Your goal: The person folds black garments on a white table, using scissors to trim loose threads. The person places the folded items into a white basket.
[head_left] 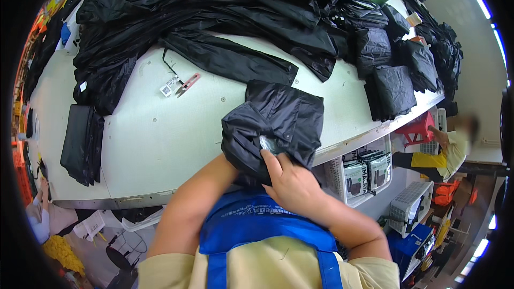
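A bunched black garment (284, 107) of thin, shiny fabric lies at the table's front edge, right before me. My right hand (293, 183) is closed on its near side, thumb and fingers gripping the cloth. Beside the thumb a small silvery patch (269, 143) shows in an opening of the fabric. The left forearm (195, 206) runs up to the garment, and the black cloth covers my left hand, so its fingers are hidden. Farther off, pink-handled thread snips (188, 84) lie next to a white tag (169, 86) on the table.
A big heap of black garments (203, 10) covers the back of the pale table (160, 144). Folded black bundles stand at left (80, 144) and right (393, 91). White baskets (342, 182) with packaged goods sit below the right edge. Another person (455, 152) is at far right.
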